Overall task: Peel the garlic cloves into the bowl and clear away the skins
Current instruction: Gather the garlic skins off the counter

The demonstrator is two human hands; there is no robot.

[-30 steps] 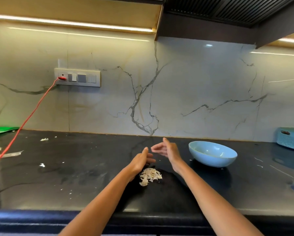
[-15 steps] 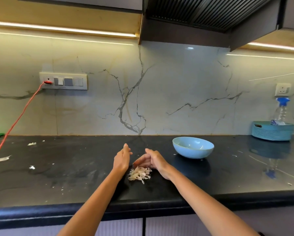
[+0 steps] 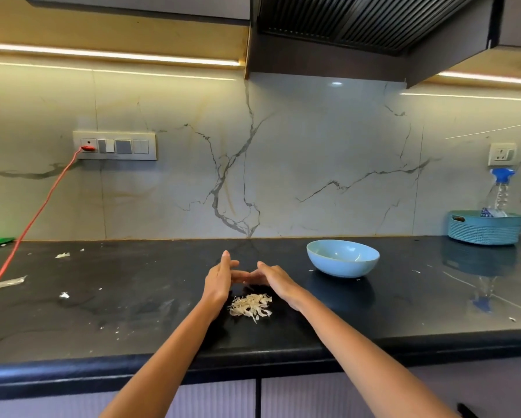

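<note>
Left hand [image 3: 220,279], centre of frame: forearm reaching in from the lower edge, palm set on edge facing right, fingers straight and pointing away, holding nothing. Right hand [image 3: 275,280], just right of it: palm turned left and down, fingers straight and angled toward the left hand's fingers, tips meeting or nearly so; nothing gripped. Small heap of pale, papery, curled garlic skins [image 3: 250,306]: lying on the glossy black stone countertop [image 3: 132,303] just below the two hands, between the wrists; whether the hands touch it cannot be told. Pale blue, smooth, round ceramic bowl [image 3: 343,257]: right of centre, near the right hand but apart; contents not discernible. Scattered white skin scraps [image 3: 63,295]: left part of the counter. Red cord [image 3: 39,212]: running from a grey switch panel [image 3: 114,145] at the upper left, down to the left edge. Blue ribbed round basket [image 3: 485,227]: far right, against the veined pale marble backsplash [image 3: 283,161], holding a clear plastic spray bottle with a blue head [image 3: 500,188].
</note>
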